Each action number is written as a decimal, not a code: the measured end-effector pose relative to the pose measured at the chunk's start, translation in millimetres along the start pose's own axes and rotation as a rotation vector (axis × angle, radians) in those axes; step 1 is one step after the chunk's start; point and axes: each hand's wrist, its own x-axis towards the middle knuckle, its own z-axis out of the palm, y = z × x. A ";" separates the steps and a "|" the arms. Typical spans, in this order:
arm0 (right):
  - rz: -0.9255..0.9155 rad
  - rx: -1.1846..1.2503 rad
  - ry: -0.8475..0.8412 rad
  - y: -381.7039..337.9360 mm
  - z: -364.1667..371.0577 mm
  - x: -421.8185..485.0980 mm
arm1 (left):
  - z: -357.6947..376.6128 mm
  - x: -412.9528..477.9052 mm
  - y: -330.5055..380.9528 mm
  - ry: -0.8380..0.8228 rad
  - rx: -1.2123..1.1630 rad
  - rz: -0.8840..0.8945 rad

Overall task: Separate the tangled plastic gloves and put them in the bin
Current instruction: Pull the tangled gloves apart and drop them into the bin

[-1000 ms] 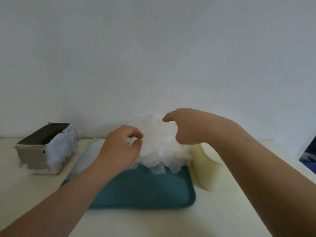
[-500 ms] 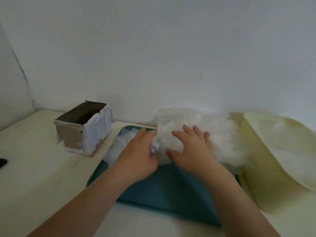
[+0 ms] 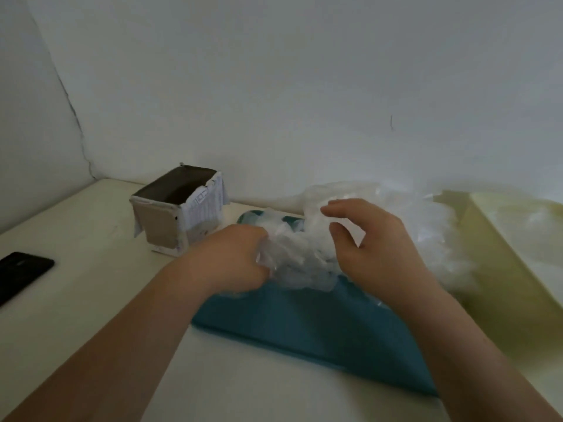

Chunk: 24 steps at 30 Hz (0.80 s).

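Observation:
A heap of tangled clear plastic gloves lies on the far part of a teal tray. My left hand grips a crumpled clump at the heap's left end, fingers curled into the plastic. My right hand is over the middle of the heap, its fingers curved and its thumb and forefinger apart, with no plastic clearly pinched between them. The pale yellow bin stands right of the tray, touching the heap's right side, with some clear plastic inside it.
An open cardboard box stands left of the tray near the wall. A black phone lies at the table's left edge. The white wall runs close behind the heap.
My left hand has closed on a clump of gloves. My right hand, pressed flat on the heap before, has lifted with its fingers curved. The view has shifted, and the phone now shows.

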 end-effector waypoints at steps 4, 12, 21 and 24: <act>0.109 0.213 -0.106 -0.3 15.0 -5.3 | -0.2 -1.2 4.1 0.164 -0.069 0.025; 0.241 0.598 0.056 -6.7 -3.5 -1.1 | -33.7 -18.8 21.6 0.717 -0.176 0.490; 0.432 1.003 -0.262 -8.2 -27.9 -1.7 | -14.2 -19.0 43.0 0.724 -0.093 0.801; 0.407 1.020 -0.204 -8.2 -26.0 -0.9 | -15.0 -19.2 43.7 0.696 -0.113 0.826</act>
